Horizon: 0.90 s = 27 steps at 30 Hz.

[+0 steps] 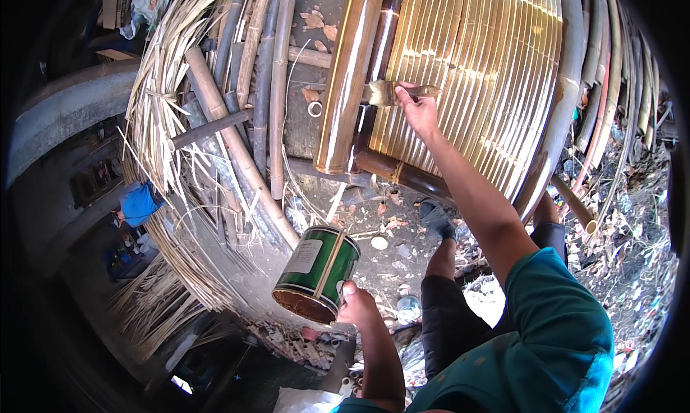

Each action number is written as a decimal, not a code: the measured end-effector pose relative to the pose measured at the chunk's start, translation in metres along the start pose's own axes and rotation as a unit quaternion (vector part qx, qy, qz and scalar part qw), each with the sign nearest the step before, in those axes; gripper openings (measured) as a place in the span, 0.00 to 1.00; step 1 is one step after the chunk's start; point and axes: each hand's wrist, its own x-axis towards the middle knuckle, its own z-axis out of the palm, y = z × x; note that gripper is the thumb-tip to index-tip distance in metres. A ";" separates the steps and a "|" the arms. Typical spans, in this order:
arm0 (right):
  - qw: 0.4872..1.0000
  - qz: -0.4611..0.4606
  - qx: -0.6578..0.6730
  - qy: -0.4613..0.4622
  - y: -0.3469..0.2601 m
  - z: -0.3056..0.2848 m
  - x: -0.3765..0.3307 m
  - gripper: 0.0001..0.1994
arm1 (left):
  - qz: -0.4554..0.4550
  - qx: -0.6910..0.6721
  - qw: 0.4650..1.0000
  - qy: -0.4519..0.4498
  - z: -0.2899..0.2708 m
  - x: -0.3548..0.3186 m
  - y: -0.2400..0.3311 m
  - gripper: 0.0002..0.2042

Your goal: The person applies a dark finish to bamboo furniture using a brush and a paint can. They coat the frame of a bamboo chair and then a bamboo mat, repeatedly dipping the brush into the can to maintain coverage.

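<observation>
My right hand (pixel 418 114) is closed on a flat paintbrush (pixel 386 93). Its pale bristles point left, over a thick glossy bamboo pole (pixel 351 75) and the dark pole beside it; whether they touch is hard to tell. Under that hand lies a shiny panel of yellow-brown bamboo slats (pixel 467 75), framed by a dark pole (pixel 402 171) along its near edge. Lower down, my left hand (pixel 359 306) grips a green metal can (pixel 321 260) with a pale label. The can is held tilted, a brown-stained end toward me; its contents do not show.
Loose bamboo poles (pixel 277 97) and a heap of thin split strips (pixel 154 111) lie to the left. More poles (pixel 611 75) line the far right. Leaves and litter cover the ground (pixel 366 219) around my feet. A blue cloth-like item (pixel 140 203) sits at far left.
</observation>
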 end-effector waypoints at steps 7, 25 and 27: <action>0.976 -0.003 -0.205 -0.079 -0.008 -0.022 0.022 0.15 | -0.114 0.118 0.986 -0.041 -0.026 -0.008 -0.005 0.45; 0.739 -0.286 -0.578 -0.195 -0.174 -0.384 0.007 0.15 | -0.173 -0.114 0.973 -0.096 0.046 -0.065 0.087 0.37; 0.771 -0.205 -0.495 -0.345 -0.137 -0.389 -0.076 0.10 | -0.193 -0.134 0.964 -0.123 0.064 -0.072 0.105 0.35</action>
